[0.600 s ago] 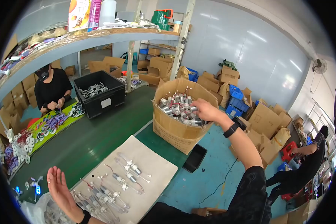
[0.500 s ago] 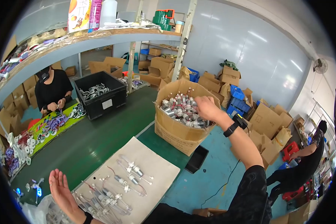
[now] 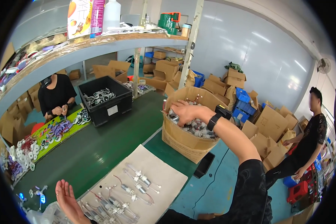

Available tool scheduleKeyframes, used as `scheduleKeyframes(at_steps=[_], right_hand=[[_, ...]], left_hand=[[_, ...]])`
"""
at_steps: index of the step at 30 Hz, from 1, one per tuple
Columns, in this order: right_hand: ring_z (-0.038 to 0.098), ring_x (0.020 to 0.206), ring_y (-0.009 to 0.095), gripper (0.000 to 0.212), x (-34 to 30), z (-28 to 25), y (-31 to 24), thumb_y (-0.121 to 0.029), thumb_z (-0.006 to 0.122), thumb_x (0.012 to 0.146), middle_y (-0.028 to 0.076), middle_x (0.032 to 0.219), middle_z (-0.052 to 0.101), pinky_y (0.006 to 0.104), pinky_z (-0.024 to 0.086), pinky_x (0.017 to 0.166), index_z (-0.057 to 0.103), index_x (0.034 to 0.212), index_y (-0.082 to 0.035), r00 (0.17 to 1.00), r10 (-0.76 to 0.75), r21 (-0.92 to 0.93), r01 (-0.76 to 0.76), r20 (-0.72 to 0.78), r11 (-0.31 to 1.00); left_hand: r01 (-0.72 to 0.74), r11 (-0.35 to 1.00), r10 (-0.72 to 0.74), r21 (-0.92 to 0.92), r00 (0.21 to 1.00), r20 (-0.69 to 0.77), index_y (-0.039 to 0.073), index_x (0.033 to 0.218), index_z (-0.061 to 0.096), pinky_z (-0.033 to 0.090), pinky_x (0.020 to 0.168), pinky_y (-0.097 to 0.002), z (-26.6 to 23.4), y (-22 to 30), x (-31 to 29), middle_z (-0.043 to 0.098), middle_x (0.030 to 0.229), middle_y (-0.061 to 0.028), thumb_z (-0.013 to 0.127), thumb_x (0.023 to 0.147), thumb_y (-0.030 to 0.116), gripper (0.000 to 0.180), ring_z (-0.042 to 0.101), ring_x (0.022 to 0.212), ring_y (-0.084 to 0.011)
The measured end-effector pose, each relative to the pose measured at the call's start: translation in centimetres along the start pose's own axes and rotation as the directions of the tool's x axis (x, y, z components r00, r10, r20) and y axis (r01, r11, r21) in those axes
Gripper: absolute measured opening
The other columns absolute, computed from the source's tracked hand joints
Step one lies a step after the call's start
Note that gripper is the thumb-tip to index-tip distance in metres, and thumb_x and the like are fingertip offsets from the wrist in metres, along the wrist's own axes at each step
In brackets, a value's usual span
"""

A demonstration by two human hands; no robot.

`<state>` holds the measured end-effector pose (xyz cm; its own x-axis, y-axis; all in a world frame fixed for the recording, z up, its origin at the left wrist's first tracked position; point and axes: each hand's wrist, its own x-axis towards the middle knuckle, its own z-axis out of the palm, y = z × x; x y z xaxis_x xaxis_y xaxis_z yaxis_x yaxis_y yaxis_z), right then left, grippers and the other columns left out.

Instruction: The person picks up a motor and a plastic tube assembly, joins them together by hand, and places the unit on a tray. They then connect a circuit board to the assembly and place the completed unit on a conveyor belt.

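My right hand (image 3: 186,112) reaches over the rim of a cardboard box (image 3: 183,143) onto a pile of small silver motors (image 3: 199,128) with red wires and white fittings. Its fingers are spread and bent down among the motors; the fingertips are partly hidden. My left hand (image 3: 68,199) is held palm up with fingers stretched, nothing in it, beside a pale board (image 3: 164,164). On that board lie several motor assemblies (image 3: 114,207) with clear tubes and red wires, clustered at its near left. A few more assemblies (image 3: 140,177) lie apart from them.
Across the green table (image 3: 138,123) stands a black crate (image 3: 112,106) of white-and-dark parts. A co-worker (image 3: 58,95) handles small parts at the left, behind purple pieces (image 3: 59,128). Another person (image 3: 306,134) stands at right. A shelf (image 3: 112,46) crosses above; a black bin (image 3: 204,166) is beside the box.
My right hand has moved left across the box, from its far right side to its left side, over the motors. My left hand stays open. The person at right has turned and stands more upright.
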<state>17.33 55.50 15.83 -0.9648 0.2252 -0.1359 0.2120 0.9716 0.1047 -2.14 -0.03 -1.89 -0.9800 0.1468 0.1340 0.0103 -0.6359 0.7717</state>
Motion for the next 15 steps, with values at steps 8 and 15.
scheduleKeyframes(at_steps=[8,15], right_hand=[[0.064,0.098,0.040,0.069,0.8,-1.4,-1.4,-0.025,0.084,0.067,0.025,0.099,0.066,0.0443,0.051,0.080,0.047,0.116,0.007,0.992,0.094,-0.005,-0.094,0.085,0.996],[0.063,0.101,0.039,0.064,1.6,-0.4,-1.4,-0.025,0.084,0.067,0.025,0.104,0.066,0.0432,0.051,0.083,0.053,0.114,0.007,0.986,0.099,-0.072,-0.090,0.133,0.993]], left_hand=[[0.013,1.000,-0.013,-0.028,1.000,-0.003,-0.002,0.136,0.047,0.040,0.107,-0.0344,-0.8,-0.2,0.2,0.053,0.136,-0.0136,0.053,0.100,0.028,0.048,0.052,0.123,-0.0205],[0.007,0.999,-0.007,-0.045,1.000,0.007,-0.002,0.135,0.048,0.042,0.105,-0.0341,-0.3,-0.2,0.1,0.054,0.135,-0.0139,0.054,0.100,0.027,0.047,0.054,0.121,-0.0207]])
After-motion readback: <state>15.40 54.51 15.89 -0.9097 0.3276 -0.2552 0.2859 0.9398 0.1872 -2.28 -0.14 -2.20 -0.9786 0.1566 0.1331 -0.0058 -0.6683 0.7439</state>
